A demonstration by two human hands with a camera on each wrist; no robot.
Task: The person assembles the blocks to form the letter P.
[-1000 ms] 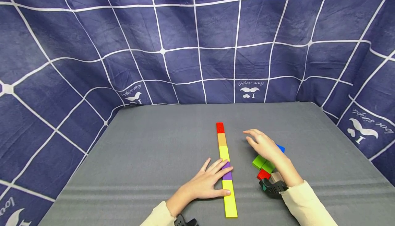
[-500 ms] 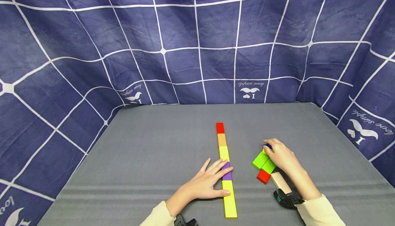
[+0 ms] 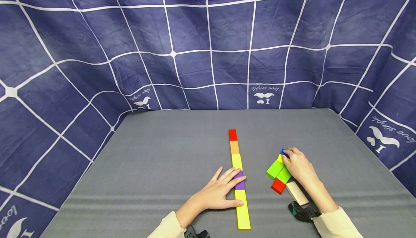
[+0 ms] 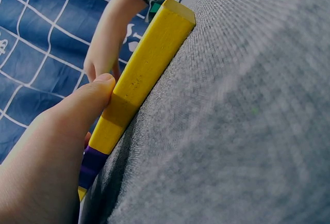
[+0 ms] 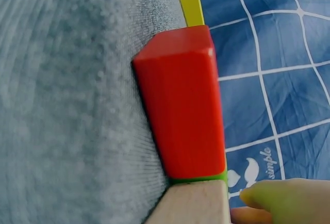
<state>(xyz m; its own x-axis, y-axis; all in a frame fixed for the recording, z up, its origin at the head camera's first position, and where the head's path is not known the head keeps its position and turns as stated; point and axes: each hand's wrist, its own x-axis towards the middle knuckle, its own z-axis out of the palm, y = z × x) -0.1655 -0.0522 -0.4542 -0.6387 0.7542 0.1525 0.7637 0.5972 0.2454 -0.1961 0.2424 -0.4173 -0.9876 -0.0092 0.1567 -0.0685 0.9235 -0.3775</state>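
Note:
My left hand (image 3: pixel 216 193) rests with spread fingers on a straight row of flat blocks. Its fingers lie across the purple block (image 3: pixel 239 184), and the thumb touches the long yellow block (image 3: pixel 242 212). Farther along the row are a shorter yellow block (image 3: pixel 236 160), an orange block (image 3: pixel 234 147) and a red block (image 3: pixel 232 134). At the right, my right hand (image 3: pixel 299 165) has curled fingers at a blue block (image 3: pixel 282 152) and seems to pinch it; the hand hides part of it. Yellow (image 3: pixel 280 158) shows beside the blue, next to two green blocks (image 3: pixel 274 168).
Another red block (image 3: pixel 278 186) touches the green ones. A pale wooden block (image 3: pixel 296 193) lies close to the right wrist's black strap device (image 3: pixel 302 212). The grey table (image 3: pixel 156 151) ends at a dark blue checked curtain (image 3: pixel 195 68).
My right hand has come from the gap beside the row back to the right, onto the blue block, and shifted slightly right since. The left hand stays in place.

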